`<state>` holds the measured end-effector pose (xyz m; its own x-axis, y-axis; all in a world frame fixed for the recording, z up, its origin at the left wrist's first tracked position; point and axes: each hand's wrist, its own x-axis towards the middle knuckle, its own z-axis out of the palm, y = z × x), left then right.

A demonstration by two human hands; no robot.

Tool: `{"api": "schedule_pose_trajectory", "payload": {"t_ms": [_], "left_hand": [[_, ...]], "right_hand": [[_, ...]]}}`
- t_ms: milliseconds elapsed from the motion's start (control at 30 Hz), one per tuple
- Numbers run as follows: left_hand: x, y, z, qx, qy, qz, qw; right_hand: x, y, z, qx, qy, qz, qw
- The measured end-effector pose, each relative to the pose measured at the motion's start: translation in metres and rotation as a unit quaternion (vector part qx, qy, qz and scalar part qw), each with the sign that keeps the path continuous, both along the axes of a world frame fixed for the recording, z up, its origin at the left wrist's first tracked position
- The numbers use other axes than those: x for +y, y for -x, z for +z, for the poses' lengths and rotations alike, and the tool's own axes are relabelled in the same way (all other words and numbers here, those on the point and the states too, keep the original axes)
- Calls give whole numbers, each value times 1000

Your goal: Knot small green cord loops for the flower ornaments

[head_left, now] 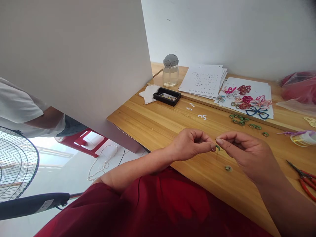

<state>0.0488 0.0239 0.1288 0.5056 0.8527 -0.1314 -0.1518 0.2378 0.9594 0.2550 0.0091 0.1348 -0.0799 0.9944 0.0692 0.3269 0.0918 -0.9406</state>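
My left hand point(191, 143) and my right hand point(243, 153) meet over the wooden table point(153, 123), fingertips pinched together on one small green curled piece point(217, 147). Another green coil point(228, 168) lies on the table just below my hands. Several more green curled pieces point(240, 119) are scattered farther back, in front of a white sheet point(265, 88) carrying pink, red and blue looped shapes.
A stack of white punched sheets point(203, 80), a black tray point(167, 96), a white cloth point(148, 93) and a clear bottle with grey lid point(170, 70) stand at the back. Red-handled pliers point(304, 179) lie at right. A white board point(74, 59), a fan point(14, 164) and another person's arm point(41, 120) are at left.
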Motion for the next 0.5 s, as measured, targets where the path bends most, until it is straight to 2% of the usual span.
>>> {"api": "schedule_pose_trajectory", "payload": {"t_ms": [67, 133, 233, 300, 367, 433, 500], "left_hand": [[0, 0, -2, -20, 4, 9, 1000], [1, -1, -3, -27, 4, 25, 999], [2, -3, -4, 4, -5, 69, 998], [2, -4, -5, 35, -21, 102, 994], [2, -5, -6, 53, -42, 121, 990], [2, -6, -8, 66, -65, 132, 987], [1, -6, -10, 86, -88, 138, 983]], "right_hand": [[0, 4, -4, 104, 73, -9, 992], [-1, 10, -8, 208, 155, -28, 965], [-7, 19, -16, 277, 214, -42, 936], [-13, 24, -20, 261, 190, -40, 946], [-20, 28, -22, 204, 132, -42, 969], [-30, 30, -21, 111, 70, -53, 990], [-38, 31, -16, 4, 8, -72, 997]]}}
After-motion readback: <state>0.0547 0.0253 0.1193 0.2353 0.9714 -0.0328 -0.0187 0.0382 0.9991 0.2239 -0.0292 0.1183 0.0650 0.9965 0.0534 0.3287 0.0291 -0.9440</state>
